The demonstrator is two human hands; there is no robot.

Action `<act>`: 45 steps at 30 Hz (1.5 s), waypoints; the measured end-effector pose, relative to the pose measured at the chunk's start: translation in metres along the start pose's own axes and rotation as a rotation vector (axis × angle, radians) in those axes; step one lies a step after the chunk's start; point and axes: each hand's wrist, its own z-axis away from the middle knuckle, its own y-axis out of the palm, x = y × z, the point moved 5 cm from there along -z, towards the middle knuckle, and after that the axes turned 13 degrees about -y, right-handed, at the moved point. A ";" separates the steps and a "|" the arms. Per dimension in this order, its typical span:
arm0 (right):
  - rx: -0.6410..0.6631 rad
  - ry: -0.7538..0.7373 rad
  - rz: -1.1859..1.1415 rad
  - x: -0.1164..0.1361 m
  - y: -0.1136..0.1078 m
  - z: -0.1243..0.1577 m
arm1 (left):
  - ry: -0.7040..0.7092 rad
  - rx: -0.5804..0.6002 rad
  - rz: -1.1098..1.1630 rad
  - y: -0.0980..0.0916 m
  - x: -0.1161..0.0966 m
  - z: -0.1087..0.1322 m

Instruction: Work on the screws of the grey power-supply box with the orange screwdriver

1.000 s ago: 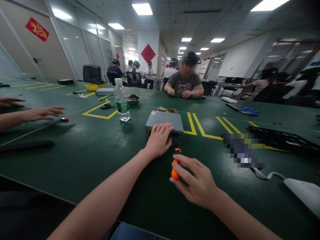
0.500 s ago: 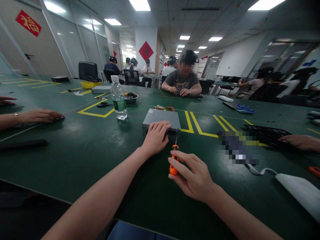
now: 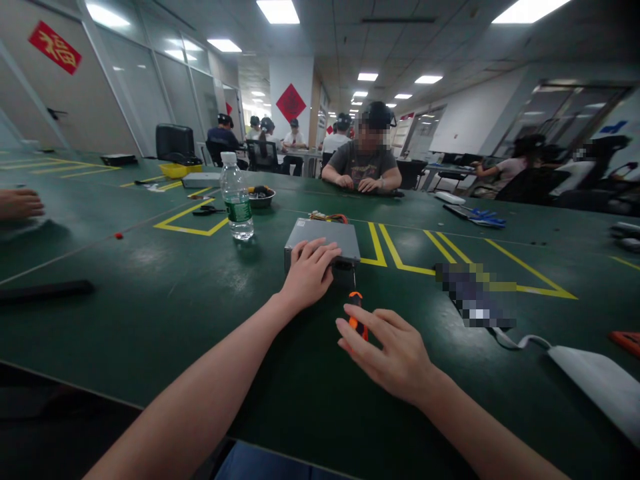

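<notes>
A grey metal computer power supply (image 3: 323,233) sits on the green table in front of me, with coloured wires at its far side. My left hand (image 3: 309,270) grips its near edge, fingers spread over the top and thumb against the front face. My right hand (image 3: 387,340) holds an orange and black screwdriver (image 3: 355,313) between thumb and fingers. The thin shaft points away from me, up to the right part of the power supply's near face. The tip's exact contact is too small to tell. My fingers partly hide the handle.
A water bottle (image 3: 237,197) stands left of the power supply, near a metal bowl (image 3: 262,197). A black bar (image 3: 45,291) lies at left. To the right are a pixelated dark object (image 3: 473,297) and a white case (image 3: 597,387). A person (image 3: 364,157) sits opposite.
The screwdriver handle has turned and tilted slightly right, and my right fingers have shifted on it. At left another person's hand has drawn back; at right a hand and black panel have left view.
</notes>
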 end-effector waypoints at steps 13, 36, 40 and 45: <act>0.042 0.056 -0.053 -0.002 0.002 0.004 | -0.014 0.020 0.017 0.000 0.001 -0.001; -0.067 0.119 -0.134 -0.003 0.007 0.005 | -0.002 0.023 0.016 0.000 0.002 0.000; 0.026 0.133 -0.170 -0.003 0.011 0.003 | 0.004 0.017 0.013 -0.001 0.002 0.001; 0.031 0.082 -0.154 0.002 0.007 0.000 | 0.013 -0.006 0.022 -0.001 0.003 0.001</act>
